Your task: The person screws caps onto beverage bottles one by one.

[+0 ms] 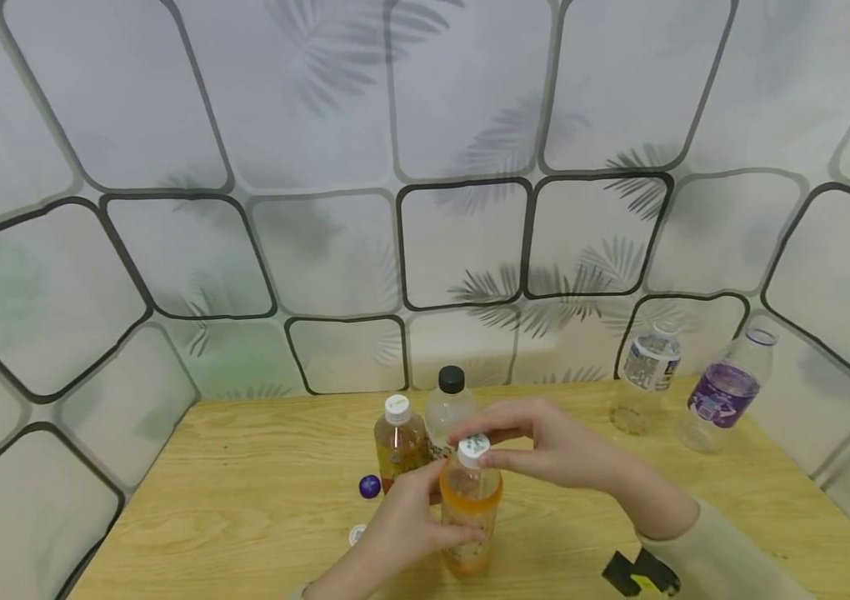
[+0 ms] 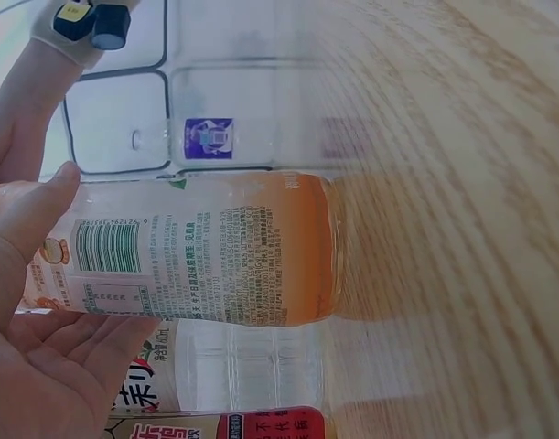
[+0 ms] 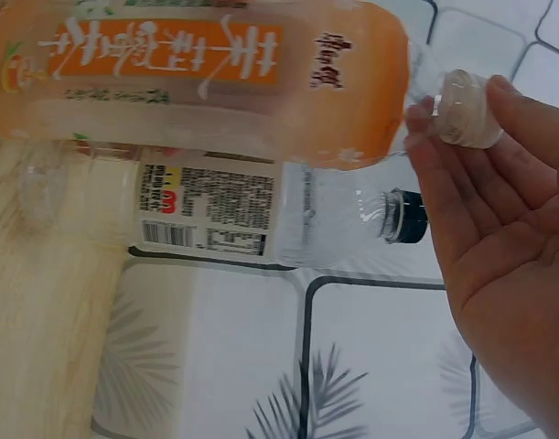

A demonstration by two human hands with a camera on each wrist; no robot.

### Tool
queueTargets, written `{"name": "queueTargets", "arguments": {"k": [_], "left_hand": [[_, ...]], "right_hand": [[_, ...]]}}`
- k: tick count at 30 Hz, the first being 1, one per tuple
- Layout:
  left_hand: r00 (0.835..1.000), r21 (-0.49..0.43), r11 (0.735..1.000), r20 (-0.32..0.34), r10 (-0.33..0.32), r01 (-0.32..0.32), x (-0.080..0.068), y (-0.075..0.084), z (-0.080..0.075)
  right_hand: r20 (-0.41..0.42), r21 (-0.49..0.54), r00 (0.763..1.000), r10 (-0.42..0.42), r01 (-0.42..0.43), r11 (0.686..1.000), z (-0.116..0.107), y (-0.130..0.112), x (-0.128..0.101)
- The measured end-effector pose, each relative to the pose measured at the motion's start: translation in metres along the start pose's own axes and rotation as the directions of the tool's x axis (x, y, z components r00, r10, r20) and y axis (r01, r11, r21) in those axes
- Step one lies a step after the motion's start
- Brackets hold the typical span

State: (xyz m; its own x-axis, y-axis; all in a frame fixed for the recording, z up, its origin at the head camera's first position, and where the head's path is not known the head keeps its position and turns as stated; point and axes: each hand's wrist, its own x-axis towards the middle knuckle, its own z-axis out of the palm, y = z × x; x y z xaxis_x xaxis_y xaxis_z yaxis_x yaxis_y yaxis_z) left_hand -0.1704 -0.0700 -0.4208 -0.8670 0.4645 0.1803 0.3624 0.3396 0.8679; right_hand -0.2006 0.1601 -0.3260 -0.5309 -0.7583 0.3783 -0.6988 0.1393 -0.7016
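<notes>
The orange bottle [image 1: 470, 508] stands upright on the wooden table [image 1: 245, 500] near its front edge, about the middle of the scene. The left hand [image 1: 402, 525] grips it around the body, thumb and fingers curled round the label and covering much of it in the head view. The right hand [image 1: 545, 454] comes over from the right and pinches the white cap [image 1: 473, 448] on the bottle's top between its fingertips; whether the cap is screwed tight or loose cannot be made out. Just behind, touching or nearly so, stand a brown bottle [image 1: 398, 442] with a white cap and a clear bottle [image 1: 449, 408] with a black cap, the latter's lower half hidden by the hands. A purple cap [image 1: 369, 487] lies on the table left of the orange bottle, and a white cap [image 1: 357, 534] nearer the front is half covered by the left wrist. Far right stand a clear water bottle [image 1: 646, 375] and a purple-labelled bottle [image 1: 725, 392], both faint against the wall. The right sleeve is cut off at the lower edge.
</notes>
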Motion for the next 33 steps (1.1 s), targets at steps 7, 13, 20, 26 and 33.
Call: {"name": "queueTargets", "arguments": {"k": [7,13,20,26,33], "left_hand": [[1.0,-0.007,1.0,0.0,0.0,0.0,0.0,0.001,0.001],[1.0,-0.004,1.0,0.002,-0.015,0.015,0.0,0.001,0.001],[1.0,0.023,1.0,-0.009,-0.004,0.004,0.0,-0.004,0.003],[1.0,0.008,1.0,-0.003,0.015,-0.015,0.0,-0.004,0.003],[0.999,0.015,0.999,-0.002,0.037,-0.037,0.0,-0.003,0.002]], "right_hand": [[-0.104,-0.06,0.991,0.09,-0.097,0.993,0.005,-0.007,0.003],[-0.324,-0.111,0.941,0.101,-0.144,0.983,0.022,-0.008,0.001],[-0.227,-0.103,0.973,-0.033,0.01,0.995,0.019,0.004,-0.001],[-0.016,-0.126,0.993,-0.113,0.11,0.986,0.002,0.001,-0.002],[0.08,-0.235,0.986,-0.145,0.16,0.959,-0.01,-0.012,0.003]]}}
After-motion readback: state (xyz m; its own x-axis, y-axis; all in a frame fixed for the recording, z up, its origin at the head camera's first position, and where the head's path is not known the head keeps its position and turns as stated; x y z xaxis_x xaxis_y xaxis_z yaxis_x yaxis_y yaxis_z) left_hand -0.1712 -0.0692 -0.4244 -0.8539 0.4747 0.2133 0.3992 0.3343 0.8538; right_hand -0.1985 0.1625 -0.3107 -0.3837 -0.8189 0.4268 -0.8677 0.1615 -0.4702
